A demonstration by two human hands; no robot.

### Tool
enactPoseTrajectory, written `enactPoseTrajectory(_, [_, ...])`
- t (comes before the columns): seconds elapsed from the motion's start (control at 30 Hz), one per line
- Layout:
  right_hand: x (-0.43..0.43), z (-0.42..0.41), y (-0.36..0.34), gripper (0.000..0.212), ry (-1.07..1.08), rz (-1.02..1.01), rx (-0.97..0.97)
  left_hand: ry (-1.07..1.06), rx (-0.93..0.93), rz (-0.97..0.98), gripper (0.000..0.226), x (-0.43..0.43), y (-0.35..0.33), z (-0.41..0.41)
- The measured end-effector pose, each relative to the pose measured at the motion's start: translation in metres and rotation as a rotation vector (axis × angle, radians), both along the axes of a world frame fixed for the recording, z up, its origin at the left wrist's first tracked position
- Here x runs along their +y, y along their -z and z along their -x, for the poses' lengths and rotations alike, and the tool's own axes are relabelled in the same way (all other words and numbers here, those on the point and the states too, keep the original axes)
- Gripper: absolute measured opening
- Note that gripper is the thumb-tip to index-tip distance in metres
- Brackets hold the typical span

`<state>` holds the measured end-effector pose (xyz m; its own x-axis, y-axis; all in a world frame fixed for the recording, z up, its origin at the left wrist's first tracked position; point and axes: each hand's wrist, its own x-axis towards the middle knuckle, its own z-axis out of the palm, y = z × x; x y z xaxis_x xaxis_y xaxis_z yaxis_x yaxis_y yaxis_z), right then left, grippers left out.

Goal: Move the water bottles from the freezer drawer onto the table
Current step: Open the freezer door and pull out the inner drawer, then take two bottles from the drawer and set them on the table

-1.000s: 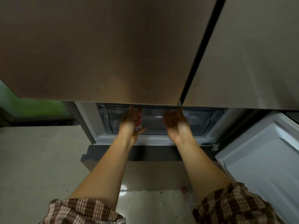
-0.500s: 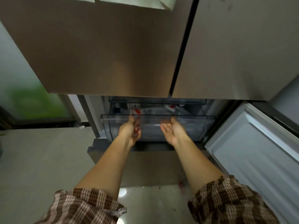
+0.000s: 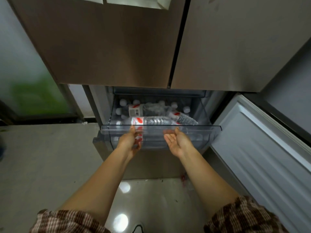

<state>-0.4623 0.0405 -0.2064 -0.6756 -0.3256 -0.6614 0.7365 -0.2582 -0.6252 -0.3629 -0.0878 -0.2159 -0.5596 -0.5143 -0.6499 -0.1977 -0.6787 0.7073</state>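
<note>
The clear plastic freezer drawer [image 3: 202,127] stands pulled out below the closed upper fridge doors. Several water bottles with red-and-white labels fill it. One bottle [image 3: 151,121] lies crosswise at the front, another [image 3: 139,110] behind it, and a third [image 3: 185,118] lies slanted to the right. White caps [image 3: 122,102] of more bottles show at the back. My left hand [image 3: 130,142] grips the drawer's front lip from below, thumb on the rim. My right hand [image 3: 178,142] is palm up, fingertips under the lip. No table is in view.
The white inner side of the open freezer door [image 3: 260,148] juts out at the right. The brown upper fridge doors [image 3: 109,47] hang over the drawer. A dark lower panel [image 3: 151,162] sits beneath the drawer. Glossy floor tiles [image 3: 42,165] spread left and below.
The drawer has slid out towards me with both hands at its front lip, and the bottles inside have come into view. My head has lifted back.
</note>
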Motion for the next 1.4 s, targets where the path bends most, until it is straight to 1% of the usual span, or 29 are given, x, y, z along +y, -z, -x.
enactPoseTrajectory(0.17, [0.016, -0.016, -0.001, 0.035, -0.02, 0.002, -0.02, 0.006, -0.025, 0.041, 0.038, 0.013, 0.002, -0.016])
enactPoseTrajectory(0.33, [0.023, -0.018, 0.004, 0.032, -0.023, 0.003, -0.023, -0.026, -0.001, -0.011, 0.036, 0.022, 0.004, -0.021])
enactPoseTrajectory(0.43, [0.023, -0.015, 0.009, 0.032, -0.057, -0.008, 0.009, -0.013, 0.006, -0.008, 0.035, 0.02, 0.006, -0.02])
enactPoseTrajectory(0.6, [0.022, -0.014, 0.014, 0.034, -0.128, -0.142, 0.041, 0.005, -0.089, 0.074, 0.031, 0.017, 0.01, -0.021])
enactPoseTrajectory(0.7, [0.021, -0.007, 0.012, 0.044, -0.172, -0.286, 0.021, -0.016, -0.077, 0.083, 0.027, 0.016, 0.011, -0.018])
enactPoseTrajectory(0.77, [0.019, 0.0, 0.009, 0.049, -0.177, -0.338, 0.005, -0.031, -0.074, 0.094, 0.034, 0.018, 0.01, -0.015])
enactPoseTrajectory(0.87, [0.013, 0.005, 0.006, 0.045, -0.149, -0.329, 0.022, -0.032, -0.06, 0.113, 0.04, 0.017, 0.009, -0.013])
enactPoseTrajectory(0.97, [0.017, 0.004, 0.01, 0.047, -0.172, -0.358, 0.088, -0.028, -0.051, 0.126, 0.039, 0.02, 0.006, -0.014])
enactPoseTrajectory(1.07, [0.034, 0.004, 0.011, 0.051, -0.377, -0.468, 0.173, 0.029, -0.066, 0.144, 0.033, 0.023, -0.001, -0.021])
enactPoseTrajectory(1.13, [0.045, 0.005, 0.007, 0.052, -0.508, -0.572, 0.231, 0.102, -0.106, 0.162, 0.045, 0.021, -0.005, -0.028])
enactPoseTrajectory(1.2, [0.05, 0.006, 0.0, 0.051, -0.587, -0.662, 0.316, 0.191, -0.137, 0.183, 0.053, 0.015, -0.007, -0.033])
enactPoseTrajectory(1.23, [0.051, 0.007, -0.004, 0.049, -0.617, -0.708, 0.368, 0.245, -0.15, 0.195, 0.051, 0.013, -0.009, -0.036])
enactPoseTrajectory(1.3, [0.047, 0.009, -0.015, 0.043, -0.685, -0.797, 0.5, 0.395, -0.166, 0.254, 0.033, 0.005, -0.013, -0.042])
enactPoseTrajectory(1.33, [0.044, 0.011, -0.021, 0.039, -0.717, -0.841, 0.592, 0.472, -0.177, 0.296, 0.027, -0.001, -0.015, -0.044])
enactPoseTrajectory(1.4, [0.036, 0.017, -0.035, 0.036, -0.727, -0.922, 0.813, 0.591, -0.207, 0.38, 0.024, -0.015, -0.016, -0.048])
